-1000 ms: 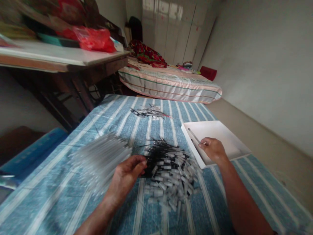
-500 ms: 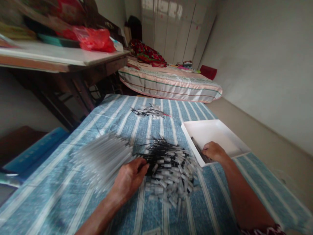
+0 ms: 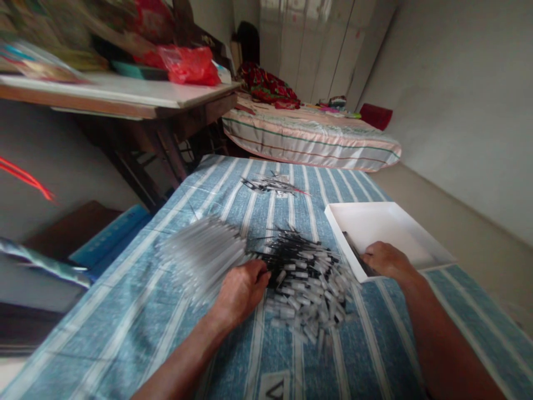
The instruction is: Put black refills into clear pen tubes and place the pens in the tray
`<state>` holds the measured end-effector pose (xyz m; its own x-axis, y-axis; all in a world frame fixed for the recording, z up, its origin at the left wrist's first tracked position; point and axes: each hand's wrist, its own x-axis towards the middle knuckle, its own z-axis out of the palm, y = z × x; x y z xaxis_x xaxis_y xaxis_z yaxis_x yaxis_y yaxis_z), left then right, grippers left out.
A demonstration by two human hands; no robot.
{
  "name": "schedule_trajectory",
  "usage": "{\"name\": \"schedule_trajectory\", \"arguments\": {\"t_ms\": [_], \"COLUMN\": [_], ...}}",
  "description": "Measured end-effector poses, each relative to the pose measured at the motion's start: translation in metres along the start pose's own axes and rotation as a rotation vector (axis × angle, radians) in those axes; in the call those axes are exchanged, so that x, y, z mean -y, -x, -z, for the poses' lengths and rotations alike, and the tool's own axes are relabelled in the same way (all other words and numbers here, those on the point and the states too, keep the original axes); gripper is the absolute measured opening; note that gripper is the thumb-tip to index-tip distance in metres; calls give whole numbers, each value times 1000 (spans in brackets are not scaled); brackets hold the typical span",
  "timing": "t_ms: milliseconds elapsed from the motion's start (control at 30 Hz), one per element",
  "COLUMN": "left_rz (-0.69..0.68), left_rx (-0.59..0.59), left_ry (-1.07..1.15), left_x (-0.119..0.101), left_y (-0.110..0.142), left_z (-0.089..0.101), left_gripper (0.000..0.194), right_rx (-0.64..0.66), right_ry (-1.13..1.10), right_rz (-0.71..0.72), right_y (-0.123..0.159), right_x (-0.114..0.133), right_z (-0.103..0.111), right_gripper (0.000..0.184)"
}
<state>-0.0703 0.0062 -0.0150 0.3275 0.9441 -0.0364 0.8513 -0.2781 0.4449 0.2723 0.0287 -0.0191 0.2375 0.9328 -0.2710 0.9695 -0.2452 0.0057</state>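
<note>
Left hand [image 3: 245,286] curled between pen barrels [image 3: 204,250] and capped pen tips [image 3: 300,300], apparently set for short reach; right hand [image 3: 386,259] bent inside white box [image 3: 381,221]. Whether either pinches anything: not discernible.

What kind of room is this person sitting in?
Probably a bedroom at home, used for handwork too. There's what looks like a bed with a striped cover, a red patterned blanket on it, and tall pale cupboard doors behind.
</note>
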Motion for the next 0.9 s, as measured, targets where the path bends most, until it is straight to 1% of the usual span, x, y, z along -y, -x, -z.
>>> {"name": "schedule_trajectory", "arguments": {"t_ms": [100, 200, 233, 267, 300, 367, 433, 467, 567, 700, 800, 900], "left_rz": [0, -9, -10, -8, -3, -1, -9, -8, 34, 99, 123, 135], "left_rx": [12, 4, 12, 24, 38, 48, 29, 10, -54, -106, -81, -36], "left_ry": [-45, -101, -123, -145, -166, -190, -187, -180, -151, -106, -169, -270], "left_x": [-3, -3, -2, -2, -2, -2, 0, 1, 5, 11, 13, 11], "left_y": [1, 2, 2, 2, 2, 3, 3, 3, 2, 0, 0, 2], "left_z": [-1, -2, -2, -2, -1, 0, 1, 3, 9, 21, 25, 23], "left_gripper": [20, 19, 19, 19, 19, 18, 20, 21, 23, 20, 19, 20], "right_rx": [-71, -257, -326, -372, -398, -328, -258, -221, -143, -120, -118, -135], "right_ry": [34, 6, -37, -100, -179, -323, -335, -312, -197, -61, 34, 110], "right_rz": [-68, -114, -88, -9, 116, 414, 587, 639, 709, 777, 791, 774], "right_y": [8, 25, 32, 38, 45, 56, 65, 68, 75, 80, 81, 83], "right_x": [6, 23, 32, 42, 54, 80, 107, 119, 148, 172, 184, 194], "right_z": [6, 13, 14, 14, 14, 11, 8, 6, 2, -1, -3, -6], "right_gripper": [33, 35, 34, 32, 31, 26, 24, 21, 19, 22, 23, 21]}}
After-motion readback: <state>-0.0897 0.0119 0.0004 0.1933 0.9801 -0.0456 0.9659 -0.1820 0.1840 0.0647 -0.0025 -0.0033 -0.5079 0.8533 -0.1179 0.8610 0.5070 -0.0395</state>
